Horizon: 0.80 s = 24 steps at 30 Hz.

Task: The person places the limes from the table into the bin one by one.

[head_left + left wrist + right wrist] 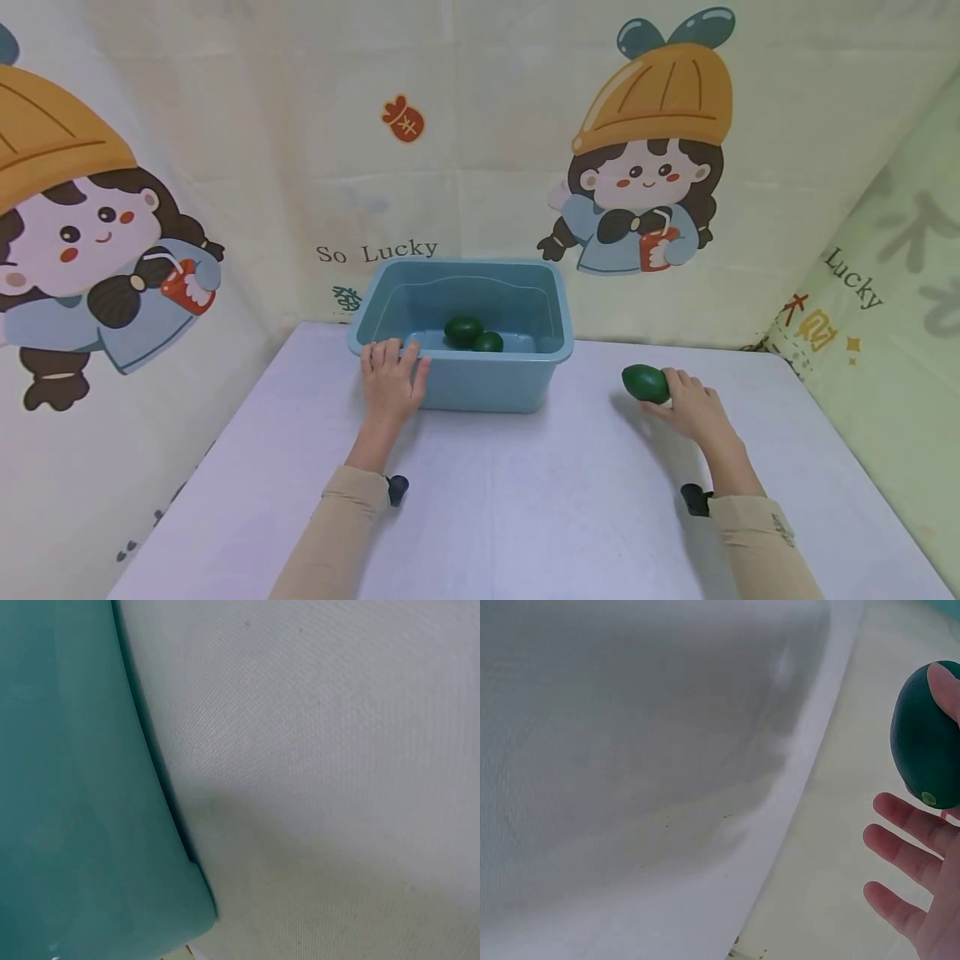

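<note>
Sleeves (337, 533) in beige are lying nearest the camera, one on each forearm, each with a small dark wrist camera by the cuff. Past them the left hand (390, 379) is resting on the near left corner of the tub (480, 392), fingers hooked over its rim and the thumb lying against the outer wall; its wrist view is showing only the tub's teal wall meeting the table (337, 787). Inside the tub, just beyond and to the right of that hand, two fruits (472, 333) are lying touching one another on the floor. Well off to the right, the right hand (693, 408) is holding a third dark green fruit (645, 383) at the table top; whether it is touching the surface cannot be told. In the wrist view a fingertip is pressing the upper side of the fruit (926, 735) while the other fingers (900, 859) are spreading loosely below it, so the grip looks light rather than wrapped. The fruit is sitting at the fingertips, on the side of the hand toward the tub, its long axis running roughly left to right, pointing at the tub. The tub is lying up and to the left of this hand, with bare table between. The right hand is the nearer one to this fruit, and the left is occupied steadying the tub.
</note>
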Each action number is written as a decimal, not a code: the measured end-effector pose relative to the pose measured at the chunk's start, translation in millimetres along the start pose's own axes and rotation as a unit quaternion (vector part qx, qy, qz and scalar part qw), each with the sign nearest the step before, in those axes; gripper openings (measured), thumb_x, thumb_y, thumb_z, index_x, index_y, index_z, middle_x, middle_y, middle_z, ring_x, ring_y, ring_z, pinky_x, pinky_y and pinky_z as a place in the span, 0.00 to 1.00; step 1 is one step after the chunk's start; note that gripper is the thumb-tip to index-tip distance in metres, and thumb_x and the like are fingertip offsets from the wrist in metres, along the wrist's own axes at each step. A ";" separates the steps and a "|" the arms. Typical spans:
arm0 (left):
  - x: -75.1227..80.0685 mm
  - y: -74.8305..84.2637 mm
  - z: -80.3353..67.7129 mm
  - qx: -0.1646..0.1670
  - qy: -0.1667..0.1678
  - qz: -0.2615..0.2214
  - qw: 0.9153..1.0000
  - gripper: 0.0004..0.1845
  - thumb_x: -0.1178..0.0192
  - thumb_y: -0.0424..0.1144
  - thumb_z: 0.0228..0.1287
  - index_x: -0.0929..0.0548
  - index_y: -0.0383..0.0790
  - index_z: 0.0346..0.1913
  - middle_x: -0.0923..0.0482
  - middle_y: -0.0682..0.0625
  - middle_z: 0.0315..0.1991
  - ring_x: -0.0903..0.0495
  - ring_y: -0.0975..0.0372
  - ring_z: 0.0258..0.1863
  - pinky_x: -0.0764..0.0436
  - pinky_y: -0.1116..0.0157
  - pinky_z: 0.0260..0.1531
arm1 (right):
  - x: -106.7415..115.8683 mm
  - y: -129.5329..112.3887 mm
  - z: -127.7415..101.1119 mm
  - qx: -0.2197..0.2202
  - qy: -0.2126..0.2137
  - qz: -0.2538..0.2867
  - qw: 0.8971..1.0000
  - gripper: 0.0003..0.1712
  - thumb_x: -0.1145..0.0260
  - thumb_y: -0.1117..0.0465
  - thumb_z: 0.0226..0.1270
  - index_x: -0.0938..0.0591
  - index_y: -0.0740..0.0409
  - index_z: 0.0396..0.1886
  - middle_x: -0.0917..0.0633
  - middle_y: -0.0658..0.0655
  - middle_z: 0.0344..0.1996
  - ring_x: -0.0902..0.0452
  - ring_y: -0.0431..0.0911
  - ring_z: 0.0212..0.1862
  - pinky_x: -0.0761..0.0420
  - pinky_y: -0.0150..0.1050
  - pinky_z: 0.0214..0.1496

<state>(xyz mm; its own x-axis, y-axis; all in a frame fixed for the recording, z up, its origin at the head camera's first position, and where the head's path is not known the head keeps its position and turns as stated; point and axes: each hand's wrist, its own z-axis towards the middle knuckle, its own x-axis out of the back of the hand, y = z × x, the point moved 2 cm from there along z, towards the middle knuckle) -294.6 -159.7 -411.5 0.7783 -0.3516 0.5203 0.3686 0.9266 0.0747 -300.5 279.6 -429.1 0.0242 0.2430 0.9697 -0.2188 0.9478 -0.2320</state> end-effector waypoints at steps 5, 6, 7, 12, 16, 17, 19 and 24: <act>-0.3 0.1 0.1 0.001 -0.007 0.004 1.000 0.26 0.68 0.55 0.71 0.25 0.40 0.40 0.33 0.41 0.38 0.36 0.49 0.41 0.42 0.48 0.49 | 4.0 -4.1 -0.3 0.000 0.009 -0.001 1.000 0.39 0.37 0.44 0.57 0.35 0.71 0.54 0.28 0.73 0.47 0.33 0.65 0.49 0.35 0.64 0.45; -0.3 0.1 0.1 0.001 -0.008 0.004 1.000 0.26 0.68 0.55 0.71 0.25 0.40 0.40 0.33 0.41 0.38 0.36 0.49 0.41 0.42 0.48 0.49 | 4.7 -4.8 -0.3 0.000 0.010 -0.001 1.000 0.39 0.37 0.44 0.57 0.35 0.71 0.54 0.28 0.73 0.47 0.33 0.65 0.49 0.35 0.64 0.46; -0.4 0.0 0.0 0.002 -0.008 0.005 1.000 0.26 0.68 0.55 0.71 0.25 0.40 0.40 0.33 0.41 0.38 0.36 0.49 0.41 0.42 0.48 0.49 | 5.2 -5.0 -0.2 0.000 0.012 -0.002 1.000 0.39 0.37 0.43 0.57 0.35 0.71 0.53 0.28 0.73 0.47 0.32 0.65 0.49 0.35 0.64 0.46; -0.2 0.3 0.0 0.000 -0.003 0.003 1.000 0.26 0.68 0.55 0.71 0.25 0.40 0.40 0.33 0.41 0.38 0.36 0.48 0.41 0.42 0.48 0.49 | 8.1 -6.4 0.1 0.002 0.009 0.000 1.000 0.40 0.38 0.41 0.57 0.35 0.71 0.54 0.28 0.72 0.47 0.33 0.64 0.49 0.36 0.64 0.46; -0.4 0.4 -0.2 -0.002 0.002 0.003 1.000 0.26 0.68 0.56 0.71 0.25 0.39 0.39 0.32 0.41 0.38 0.36 0.48 0.40 0.42 0.48 0.49 | 12.3 -10.0 -0.6 0.003 0.007 0.001 1.000 0.40 0.38 0.42 0.57 0.36 0.71 0.54 0.28 0.72 0.47 0.33 0.63 0.49 0.36 0.64 0.47; -0.6 0.3 -0.2 -0.002 0.003 0.003 1.000 0.26 0.68 0.55 0.71 0.25 0.39 0.39 0.32 0.41 0.38 0.36 0.48 0.40 0.42 0.48 0.49 | 13.5 -11.1 -0.9 0.003 0.007 0.002 1.000 0.40 0.38 0.42 0.57 0.36 0.71 0.53 0.28 0.72 0.47 0.33 0.63 0.48 0.36 0.64 0.47; -0.7 0.4 -0.1 -0.001 0.003 0.003 1.000 0.26 0.68 0.55 0.71 0.24 0.39 0.40 0.32 0.41 0.38 0.36 0.48 0.40 0.42 0.48 0.49 | 16.0 -13.6 -1.2 0.004 0.008 0.001 1.000 0.40 0.38 0.41 0.57 0.36 0.71 0.53 0.28 0.72 0.47 0.33 0.62 0.48 0.36 0.64 0.47; -0.3 0.5 0.3 0.000 0.007 -0.001 1.000 0.26 0.67 0.55 0.71 0.24 0.39 0.39 0.32 0.41 0.38 0.36 0.48 0.40 0.42 0.48 0.49 | 20.9 -18.2 -0.8 0.006 0.014 -0.004 1.000 0.40 0.38 0.41 0.57 0.35 0.71 0.53 0.28 0.71 0.47 0.33 0.62 0.48 0.36 0.64 0.48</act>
<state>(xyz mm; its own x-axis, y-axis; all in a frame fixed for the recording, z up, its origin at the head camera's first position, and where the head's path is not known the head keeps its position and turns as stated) -294.8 -159.1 -411.4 0.7847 -0.3553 0.5080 0.3701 0.9259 0.0758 -295.2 267.6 -404.7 0.0521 0.2419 0.9689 -0.2297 0.9471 -0.2241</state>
